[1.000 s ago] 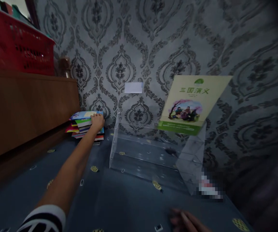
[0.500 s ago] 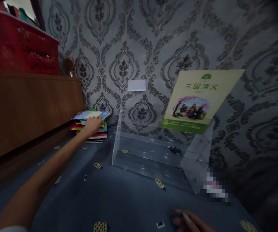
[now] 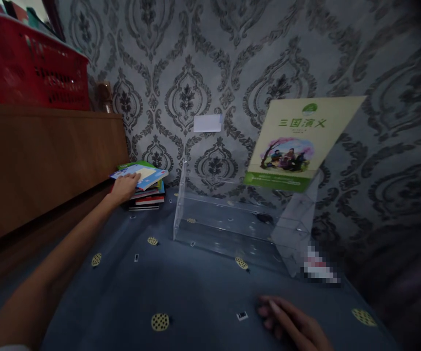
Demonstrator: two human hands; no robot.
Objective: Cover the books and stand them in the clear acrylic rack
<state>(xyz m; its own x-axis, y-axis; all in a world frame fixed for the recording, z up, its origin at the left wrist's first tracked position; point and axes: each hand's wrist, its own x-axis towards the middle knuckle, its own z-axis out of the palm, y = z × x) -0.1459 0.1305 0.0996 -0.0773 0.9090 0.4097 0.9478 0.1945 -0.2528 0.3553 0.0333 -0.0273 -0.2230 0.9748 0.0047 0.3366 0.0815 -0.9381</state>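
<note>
From here I see the left hand (image 3: 124, 187) has shifted to the near-left edge of the blue book (image 3: 151, 178), now turned askew atop the pile of books (image 3: 150, 200) under that hand, so it seems loose; whether the thumb grips beneath, I can't tell. The right hand (image 3: 294, 319), loosely open, seemingly empty, has the clear rack (image 3: 225, 239) beyond it.

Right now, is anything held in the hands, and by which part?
Left hand touches the blue book at its near edge, grip unclear; right hand holds nothing visible.
</note>
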